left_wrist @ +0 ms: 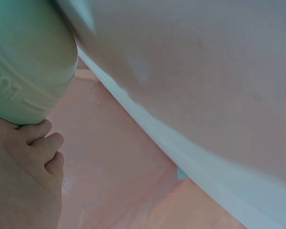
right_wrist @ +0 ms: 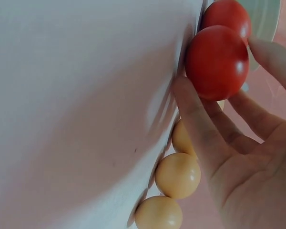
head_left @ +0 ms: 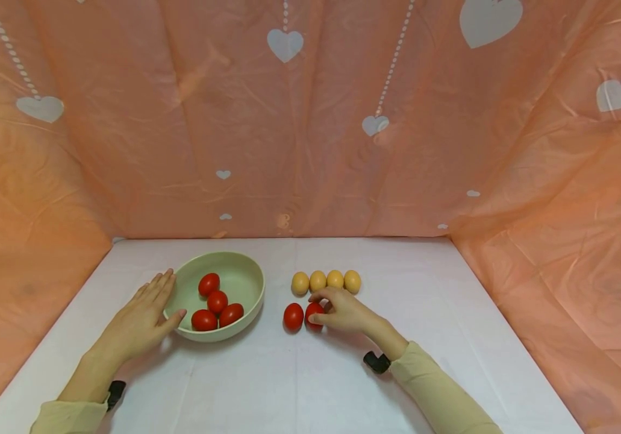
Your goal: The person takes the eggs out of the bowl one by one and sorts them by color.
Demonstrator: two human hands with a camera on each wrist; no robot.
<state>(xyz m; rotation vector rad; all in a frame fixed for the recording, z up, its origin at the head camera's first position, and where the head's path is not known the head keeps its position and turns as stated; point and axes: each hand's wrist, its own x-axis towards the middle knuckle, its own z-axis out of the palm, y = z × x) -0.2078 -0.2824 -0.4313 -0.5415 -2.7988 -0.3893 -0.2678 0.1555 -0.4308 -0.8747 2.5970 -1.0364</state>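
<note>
A pale green bowl (head_left: pixel 256 304) stands left of the middle with several red eggs (head_left: pixel 204 320) inside. My left hand (head_left: pixel 139 322) rests against the bowl's left side with fingers straight, its thumb near the front rim. In the left wrist view, the fingers touch the bowl's outer wall (left_wrist: pixel 33 62), which bears raised letters. On the table, my right hand (head_left: pixel 345 310) holds the right one of two red eggs between thumb and fingers. That red egg (right_wrist: pixel 217 63) fills the space between them in the right wrist view. Just left of it lies the other red egg (head_left: pixel 293 316).
Behind the two red eggs, several yellow eggs (head_left: pixel 318 282) lie in a row, close to my right fingers. A white cloth covers the table (head_left: pixel 267 386). Orange sheeting with white hearts (head_left: pixel 310 150) hangs at the back and both sides.
</note>
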